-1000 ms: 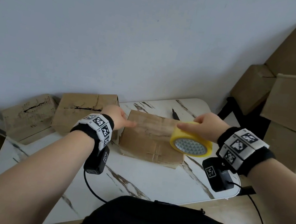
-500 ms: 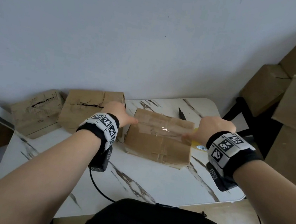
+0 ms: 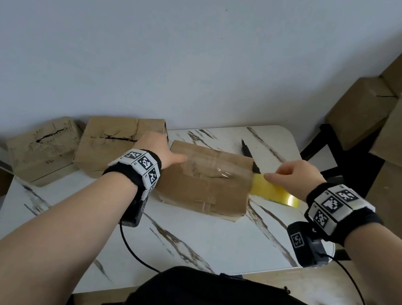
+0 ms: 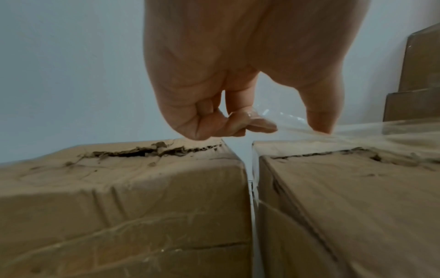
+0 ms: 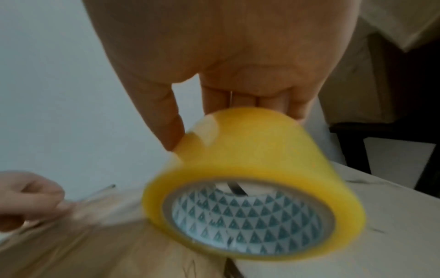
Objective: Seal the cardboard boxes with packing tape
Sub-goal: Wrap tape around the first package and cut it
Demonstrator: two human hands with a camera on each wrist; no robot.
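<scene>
- Two hands, one strip of clear tape [image 3: 211, 170] between them: my left hand [image 3: 155, 147] pinches the free end at the left edge of the box [image 3: 202, 191], my right hand [image 3: 294, 176] holds the yellow tape roll [image 3: 275, 194] just past the box's right edge; the strip's long axis runs left to right across the lid, along its torn centre seam [image 4: 352, 153].
- Left fingers: thumb and forefinger closed on the tape end, the other fingers curled under, as the left wrist view shows; the pinch sits just above the box's near-left corner, beside the gap to the neighbouring box [image 4: 119, 188], whose own seam gapes untaped.
- Right fingers: thumb on one side of the roll, four fingers spread over its far side, a loose wrap rather than a tight fist; the roll [image 5: 250, 188] hangs tilted just off the box's right end, above the marble-patterned table [image 3: 208, 243].
- Strip still looks lifted off the cardboard near my left hand; whether it has stuck farther right I cannot tell.
- Next move, by my judgement, turns on lowering both ends straight down onto the seam; my left hand is nearer to the lid and should press first.
- Dark, slim tool [image 3: 248, 153] lies on the table behind the box's right corner, nearer my right hand; likely the cutter.
</scene>
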